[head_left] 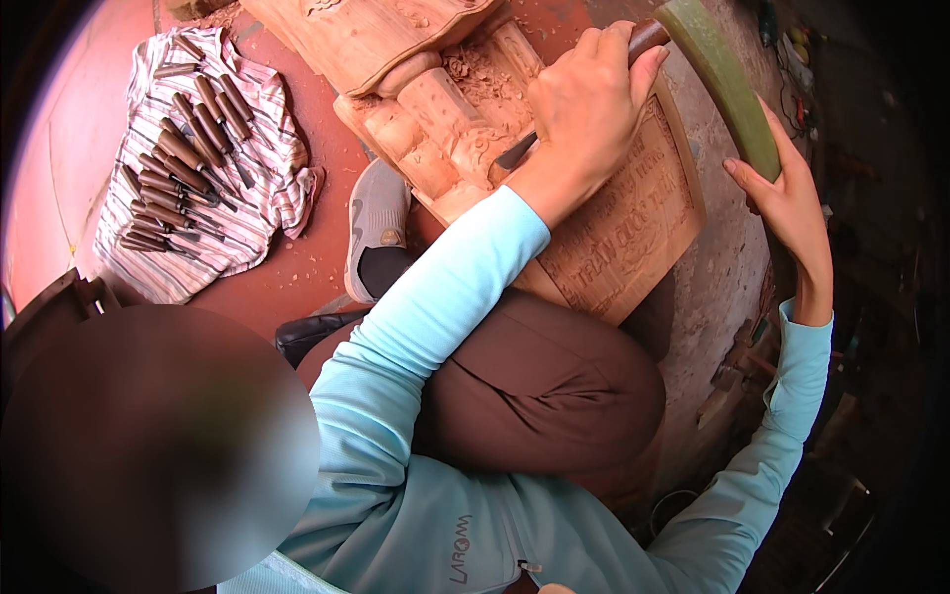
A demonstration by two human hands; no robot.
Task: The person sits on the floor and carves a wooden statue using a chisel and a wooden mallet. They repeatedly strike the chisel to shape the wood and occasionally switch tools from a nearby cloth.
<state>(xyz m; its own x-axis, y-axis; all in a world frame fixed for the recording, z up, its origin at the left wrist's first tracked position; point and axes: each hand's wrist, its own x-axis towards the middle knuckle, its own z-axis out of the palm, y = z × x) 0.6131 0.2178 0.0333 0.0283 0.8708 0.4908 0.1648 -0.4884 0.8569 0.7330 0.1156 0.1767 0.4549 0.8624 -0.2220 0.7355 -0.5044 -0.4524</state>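
My left hand is wrapped round a chisel with a dark wooden handle; its metal blade points down at the carved wooden piece. On the right, my right hand grips a long, slightly curved green bar, which looks like a striking mallet. The bar's upper end is at the butt of the chisel handle; whether they touch I cannot tell. Reliefs, column shapes and a panel with raised lettering cover the reddish-brown wood. Part of the chisel is hidden inside my left fist.
On the red floor to the left lies a striped cloth with several wooden-handled chisels. Wood shavings sit in the carving's hollow. A grey shoe stands beside the wood. My bent knee is close below the panel.
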